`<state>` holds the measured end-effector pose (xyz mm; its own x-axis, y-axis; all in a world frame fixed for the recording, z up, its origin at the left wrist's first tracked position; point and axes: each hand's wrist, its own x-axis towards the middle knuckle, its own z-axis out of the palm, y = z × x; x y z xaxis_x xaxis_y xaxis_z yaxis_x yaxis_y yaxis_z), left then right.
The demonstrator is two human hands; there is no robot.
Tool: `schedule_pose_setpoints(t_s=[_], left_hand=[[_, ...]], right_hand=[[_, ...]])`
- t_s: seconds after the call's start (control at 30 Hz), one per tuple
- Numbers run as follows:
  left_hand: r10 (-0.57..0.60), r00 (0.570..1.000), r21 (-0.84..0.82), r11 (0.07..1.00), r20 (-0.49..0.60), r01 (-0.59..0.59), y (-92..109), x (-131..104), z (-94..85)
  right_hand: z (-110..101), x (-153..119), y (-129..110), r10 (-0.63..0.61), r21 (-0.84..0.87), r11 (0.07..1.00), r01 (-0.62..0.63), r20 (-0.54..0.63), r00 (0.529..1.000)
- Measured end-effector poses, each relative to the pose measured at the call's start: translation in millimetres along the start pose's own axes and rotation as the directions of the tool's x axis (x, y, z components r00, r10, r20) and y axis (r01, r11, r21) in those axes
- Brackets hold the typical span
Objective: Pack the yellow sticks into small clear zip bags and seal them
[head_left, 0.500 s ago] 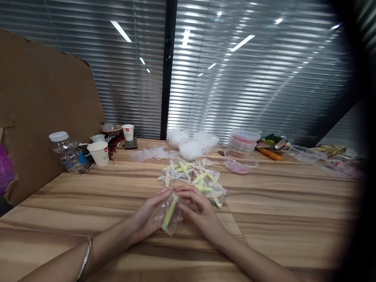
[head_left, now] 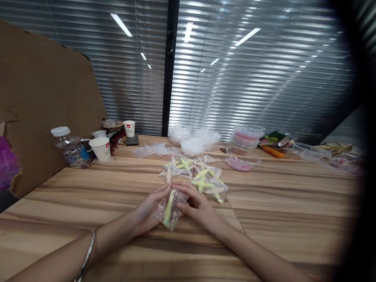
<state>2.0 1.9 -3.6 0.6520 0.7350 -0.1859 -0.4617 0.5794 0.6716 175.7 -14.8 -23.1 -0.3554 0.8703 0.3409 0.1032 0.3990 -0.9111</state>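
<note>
A small clear plastic bag (head_left: 175, 216) hangs between my hands near the middle of the table. Inside it lies a slim yellow-green piece (head_left: 168, 209), paler at its lower end; its kind I cannot make out. My left hand (head_left: 149, 211) cups the bag from the left, fingers curled behind it. From the right, my right hand (head_left: 195, 201) pinches the bag with thumb and fingers, its fingertips meeting the left ones at the top. Just beyond my hands is a pile of similar bagged yellow and pale pieces (head_left: 202, 176).
Flat clear bags (head_left: 152, 149) and white plastic bundles (head_left: 192, 145) lie behind the pile. Stacked clear round containers (head_left: 246, 137) and a dish of pink bits (head_left: 239, 164) stand right. A bottle (head_left: 72, 150), paper cups (head_left: 101, 149) and cardboard (head_left: 49, 90) are left.
The bag has turned slightly more upright between my hands. My right fingers have closed further over its top edge. The view has shifted a little.
</note>
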Motion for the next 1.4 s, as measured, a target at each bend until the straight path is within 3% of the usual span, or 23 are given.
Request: schedule_pose_setpoints(t_s=[0.1, 0.27, 0.47, 0.63, 0.77, 0.97, 1.13, 1.4], left_hand=[[-0.016, 1.000, -0.010, 1.000, 0.018, 0.016, 0.8, -0.2, 0.7], [-0.009, 1.000, 0.005, 1.000, 0.020, 0.009, 0.9, -1.6, 0.1], [-0.001, 1.000, 0.066, 0.998, 0.004, 0.000, 0.8, -0.7, -1.2], [0.010, 0.999, 0.156, 0.988, -0.050, -0.002, 2.0, -0.4, -0.7], [0.010, 0.997, 0.197, 0.980, -0.079, 0.006, 0.8, 1.8, -1.8], [0.041, 0.999, 0.158, 0.987, -0.031, -0.035, -2.7, 5.0, -3.4], [0.002, 0.998, 0.217, 0.976, 0.060, -0.015, -2.0, 2.1, -6.1], [-0.017, 0.995, 0.248, 0.969, 0.095, -0.007, 0.3, 0.7, -7.3]], right_hand=[[2.5, -0.9, 1.5, 0.049, 0.095, 0.994, -0.047, -0.022, 0.999], [1.0, 0.6, -1.2, -0.042, 0.016, 0.999, 0.042, 0.003, 0.999], [0.1, -0.2, 0.4, -0.022, 0.003, 1.000, 0.022, 0.022, 1.000], [4.2, -0.7, -2.3, 0.072, 0.066, 0.995, -0.073, 0.016, 0.997], [7.6, -0.1, -2.0, 0.174, 0.214, 0.962, -0.168, -0.010, 0.985], [6.8, 0.9, 0.2, 0.247, 0.329, 0.920, -0.214, -0.060, 0.967], [4.7, 1.4, -3.3, 0.209, 0.249, 0.953, -0.171, -0.133, 0.969], [-0.6, 1.1, -5.5, 0.144, 0.164, 0.977, -0.133, -0.061, 0.988]])
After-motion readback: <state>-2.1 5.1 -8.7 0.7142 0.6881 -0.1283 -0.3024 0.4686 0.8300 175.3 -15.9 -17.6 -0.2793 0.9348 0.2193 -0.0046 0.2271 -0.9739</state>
